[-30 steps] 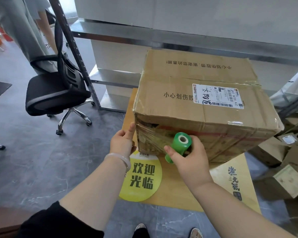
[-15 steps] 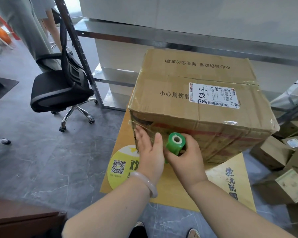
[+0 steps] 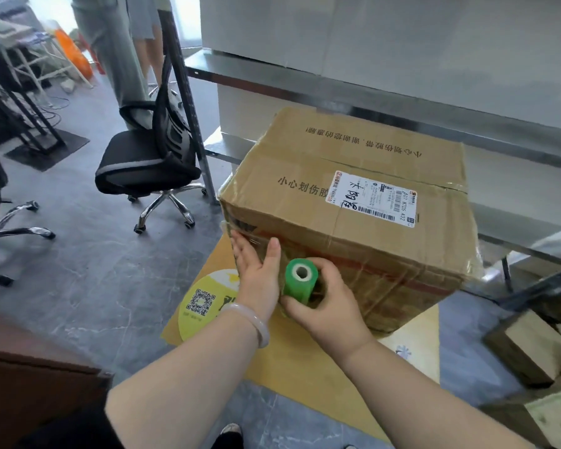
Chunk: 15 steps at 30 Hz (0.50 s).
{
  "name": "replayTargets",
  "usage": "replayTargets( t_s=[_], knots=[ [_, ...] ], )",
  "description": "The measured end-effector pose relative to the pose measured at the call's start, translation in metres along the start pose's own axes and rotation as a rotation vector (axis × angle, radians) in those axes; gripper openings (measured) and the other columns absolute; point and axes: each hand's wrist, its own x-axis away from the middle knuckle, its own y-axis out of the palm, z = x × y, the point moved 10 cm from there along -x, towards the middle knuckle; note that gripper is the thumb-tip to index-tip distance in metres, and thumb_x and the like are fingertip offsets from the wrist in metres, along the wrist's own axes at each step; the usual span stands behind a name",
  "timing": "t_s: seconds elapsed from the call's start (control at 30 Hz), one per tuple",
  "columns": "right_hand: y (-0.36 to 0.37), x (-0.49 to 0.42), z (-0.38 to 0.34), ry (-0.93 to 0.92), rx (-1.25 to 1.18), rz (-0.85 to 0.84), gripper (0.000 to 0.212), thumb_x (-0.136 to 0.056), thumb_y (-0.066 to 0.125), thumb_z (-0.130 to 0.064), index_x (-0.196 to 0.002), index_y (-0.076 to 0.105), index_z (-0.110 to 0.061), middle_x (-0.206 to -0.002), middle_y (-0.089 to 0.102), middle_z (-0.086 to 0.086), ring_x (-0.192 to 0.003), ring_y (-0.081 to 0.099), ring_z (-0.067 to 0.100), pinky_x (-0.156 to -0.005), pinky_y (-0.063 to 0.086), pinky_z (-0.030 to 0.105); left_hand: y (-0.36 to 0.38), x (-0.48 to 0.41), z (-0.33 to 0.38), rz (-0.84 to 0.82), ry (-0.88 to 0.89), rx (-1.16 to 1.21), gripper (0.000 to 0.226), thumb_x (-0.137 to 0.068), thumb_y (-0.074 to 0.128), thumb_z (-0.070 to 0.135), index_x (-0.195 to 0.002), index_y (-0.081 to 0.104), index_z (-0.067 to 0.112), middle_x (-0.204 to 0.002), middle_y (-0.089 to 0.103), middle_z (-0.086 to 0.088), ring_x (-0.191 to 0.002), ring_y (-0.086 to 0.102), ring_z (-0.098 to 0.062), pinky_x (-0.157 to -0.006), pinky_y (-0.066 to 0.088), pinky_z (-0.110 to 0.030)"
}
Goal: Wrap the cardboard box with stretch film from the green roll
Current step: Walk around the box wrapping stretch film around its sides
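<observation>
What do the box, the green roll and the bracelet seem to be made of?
Box: brown cardboard, matte, with creased edges. Green roll: glossy plastic film on a pale core, probably card. Bracelet: smooth, pale, slightly translucent; perhaps jade or glass.

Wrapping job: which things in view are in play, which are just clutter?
In play: large brown cardboard box; green stretch-film roll, gripped by right hand; left hand flat on box side.
Clutter: black swivel office chair; small cardboard boxes at right; round yellow QR sticker.
</observation>
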Motion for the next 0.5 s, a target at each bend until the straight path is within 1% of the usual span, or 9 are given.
replayTargets(
  t_s=[0.07, 0.13, 0.17, 0.2, 0.27, 0.3, 0.4, 0.47, 0.5],
  knots=[
    [-0.005, 0.002, -0.001, -0.076, 0.070, -0.071, 0.037, -0.067, 0.081, -0.025, -0.094, 0.057, -0.034, -0.093, 0.062, -0.012, -0.089, 0.058, 0.000, -0.074, 0.045, 0.018, 0.002, 0.005, 0.003, 0.074, -0.003, 0.016, 0.082, -0.099, 0.042, 0.055, -0.159, -0.010, 0.034, -0.169, -0.009, 0.008, -0.155, -0.004, -0.011, -0.124, 0.002, -0.037],
    [-0.017, 0.003, 0.003, -0.084, 0.083, -0.086, 0.034, -0.067, 0.080, -0.029, -0.087, 0.053, -0.030, -0.087, 0.060, -0.006, -0.081, 0.057, 0.005, -0.072, 0.047, 0.025, -0.001, 0.012, 0.002, 0.194, -0.024, 0.039, 0.085, -0.097, 0.045, 0.058, -0.159, -0.007, 0.033, -0.170, -0.003, 0.005, -0.156, 0.003, -0.017, -0.123, 0.006, -0.040],
    [-0.023, 0.002, 0.005, -0.072, 0.089, -0.094, 0.036, -0.067, 0.080, -0.031, -0.087, 0.051, -0.026, -0.086, 0.060, -0.004, -0.078, 0.057, 0.008, -0.070, 0.047, 0.026, -0.004, 0.017, -0.003, 0.267, -0.068, 0.056, 0.092, -0.091, 0.047, 0.066, -0.160, -0.004, 0.032, -0.170, 0.003, 0.000, -0.155, 0.010, -0.022, -0.124, 0.011, -0.043],
    [-0.029, 0.001, 0.006, -0.066, 0.106, -0.113, 0.040, -0.067, 0.081, -0.032, -0.088, 0.048, -0.023, -0.085, 0.059, -0.003, -0.077, 0.056, 0.010, -0.068, 0.045, 0.027, -0.004, 0.023, -0.014, 0.330, -0.134, 0.095, 0.107, -0.079, 0.050, 0.079, -0.160, 0.000, 0.030, -0.169, 0.013, -0.006, -0.153, 0.020, -0.029, -0.123, 0.019, -0.047],
    [-0.033, 0.001, 0.004, -0.073, 0.153, -0.167, 0.046, -0.069, 0.081, -0.037, -0.092, 0.045, -0.020, -0.084, 0.060, -0.003, -0.079, 0.058, 0.016, -0.068, 0.045, 0.031, 0.004, 0.042, -0.046, 0.370, -0.300, 0.221, 0.142, -0.042, 0.047, 0.103, -0.159, 0.012, 0.030, -0.161, 0.033, -0.009, -0.142, 0.041, -0.036, -0.115, 0.035, -0.054],
    [-0.035, 0.002, 0.003, -0.072, 0.170, -0.184, 0.048, -0.070, 0.080, -0.041, -0.094, 0.044, -0.021, -0.083, 0.060, -0.004, -0.080, 0.059, 0.018, -0.068, 0.046, 0.032, 0.015, 0.054, -0.061, 0.337, -0.369, 0.318, 0.144, -0.034, 0.050, 0.104, -0.156, 0.017, 0.035, -0.157, 0.041, -0.007, -0.136, 0.049, -0.034, -0.112, 0.040, -0.054],
    [-0.041, 0.003, 0.001, -0.065, 0.171, -0.212, 0.039, -0.074, 0.073, -0.047, -0.094, 0.044, -0.030, -0.079, 0.058, -0.011, -0.077, 0.058, 0.017, -0.069, 0.048, 0.033, 0.057, 0.084, -0.066, 0.144, -0.395, 0.554, 0.117, -0.050, 0.077, 0.076, -0.149, 0.024, 0.045, -0.141, 0.059, -0.003, -0.124, 0.061, -0.027, -0.104, 0.050, -0.051],
    [-0.044, 0.004, 0.001, -0.064, 0.161, -0.231, 0.032, -0.075, 0.070, -0.046, -0.094, 0.046, -0.039, -0.087, 0.060, -0.013, -0.082, 0.060, 0.014, -0.074, 0.050, 0.033, 0.072, 0.087, -0.060, 0.093, -0.355, 0.628, 0.107, -0.055, 0.083, 0.061, -0.147, 0.031, 0.042, -0.134, 0.065, -0.002, -0.120, 0.064, -0.026, -0.098, 0.055, -0.046],
    [-0.046, 0.004, 0.001, -0.066, 0.145, -0.239, 0.030, -0.075, 0.071, -0.045, -0.093, 0.047, -0.042, -0.091, 0.062, -0.014, -0.085, 0.061, 0.012, -0.076, 0.051, 0.032, 0.076, 0.087, -0.056, 0.093, -0.347, 0.653, 0.100, -0.059, 0.084, 0.056, -0.145, 0.035, 0.040, -0.132, 0.066, -0.003, -0.117, 0.065, -0.026, -0.089, 0.059, -0.042]
  ],
)
